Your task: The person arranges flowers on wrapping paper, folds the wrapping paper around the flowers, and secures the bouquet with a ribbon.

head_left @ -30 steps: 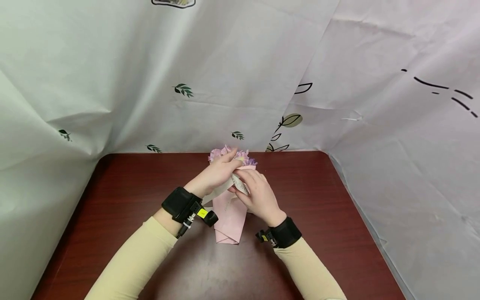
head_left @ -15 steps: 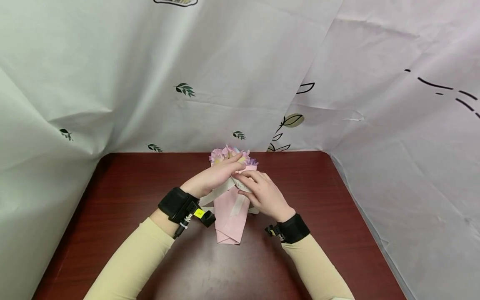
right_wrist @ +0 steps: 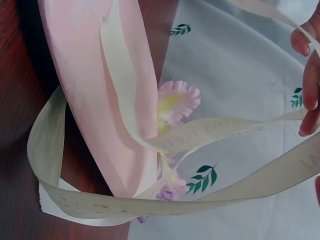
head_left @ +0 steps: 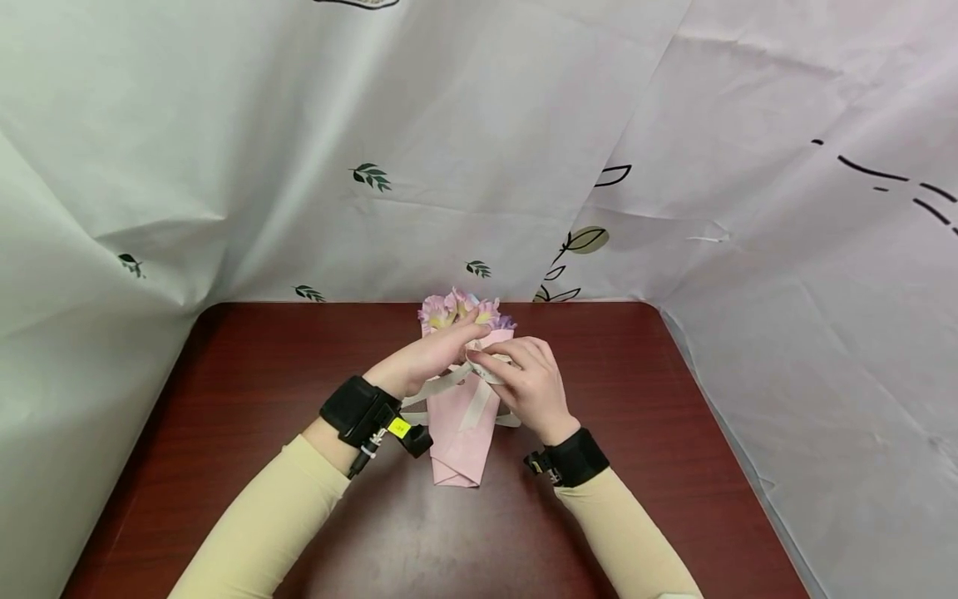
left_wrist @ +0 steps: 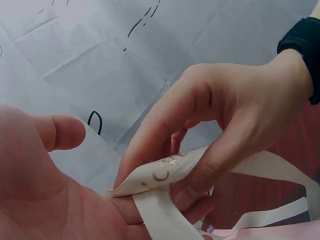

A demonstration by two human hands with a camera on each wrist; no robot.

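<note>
A bouquet of pink and purple flowers [head_left: 437,312] in a pink paper wrap [head_left: 460,445] lies on the table. Cream ribbon [left_wrist: 167,172] with gold lettering passes across it in loops. My right hand [head_left: 535,383] pinches a folded length of that ribbon between thumb and fingers, above the wrap. Beside it, my left hand [head_left: 422,359] is held out flat, thumb apart, with ribbon lying across its fingers; part of those fingers is hidden under the ribbon. In the right wrist view, long ribbon strands [right_wrist: 115,202] hang past the wrap, one tail resting on the paper.
The dark red table [head_left: 284,366] extends around the bouquet on both sides. A pale cloth backdrop [head_left: 464,150] with leaf prints rises behind its back edge and along the sides. Loose ribbon loops [head_left: 509,421] stick out at both sides of the wrap.
My right hand has drawn slightly to the right, still pinching the ribbon. A ribbon tail now shows plainly down the wrap. My left hand has stayed nearly in place.
</note>
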